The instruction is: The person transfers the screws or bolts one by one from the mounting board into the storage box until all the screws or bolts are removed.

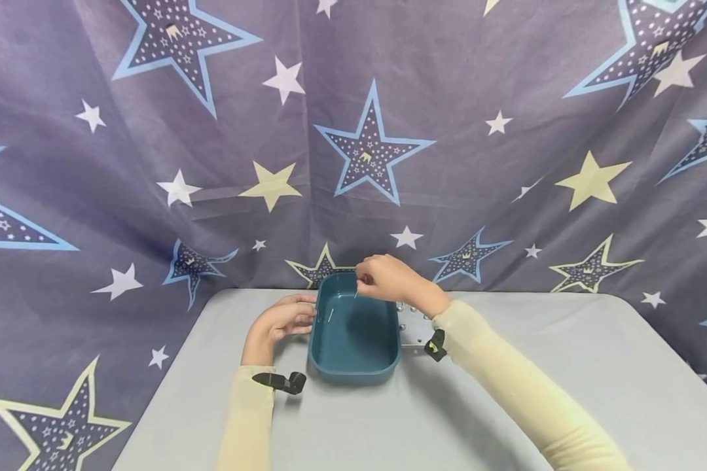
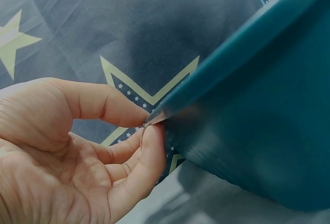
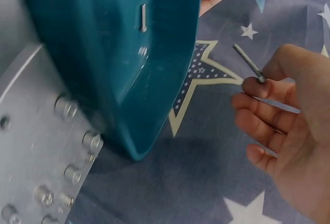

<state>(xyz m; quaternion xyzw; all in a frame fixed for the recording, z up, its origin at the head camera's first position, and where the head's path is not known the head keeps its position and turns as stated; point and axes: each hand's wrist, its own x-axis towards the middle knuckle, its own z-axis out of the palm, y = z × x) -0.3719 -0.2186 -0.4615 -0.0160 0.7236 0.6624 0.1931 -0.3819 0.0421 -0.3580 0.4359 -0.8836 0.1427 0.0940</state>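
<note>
The right hand (image 1: 391, 278), above the far right part of the blue-green tray (image 1: 356, 378), pinches a slim metal screw (image 3: 248, 63) between thumb and forefinger, its other fingers loosely bent; the screw's head sits at the fingertips and its shank sticks out free, clear of the tray. The left hand (image 1: 284, 318) is at the tray's left side, with the tips of its thumb and forefinger drawn close together against the outer wall; whether they pinch the edge or only rest on it, I cannot tell. A black strap (image 1: 279, 382) with a small mount circles the left wrist over a cream sleeve (image 1: 244, 422), just outside the tray's near left corner; a similar black mount (image 1: 436, 345) is on the right wrist, to the right of the tray, over the other cream sleeve (image 1: 521, 386). Inside the tray, a second screw (image 1: 331, 315) lies on the floor near the left wall. Just beside the tray's right wall is a silvery metal plate (image 3: 31, 154), partly hidden behind the tray from the right wrist, with several round-headed bolts (image 3: 65, 108) standing up from it. The tray rests on a pale grey table (image 1: 342, 432) that spreads out on both sides of it and toward the person. Beyond the tray hangs a purple-grey curtain (image 1: 477, 170) printed with white, yellow and blue-edged stars.
</note>
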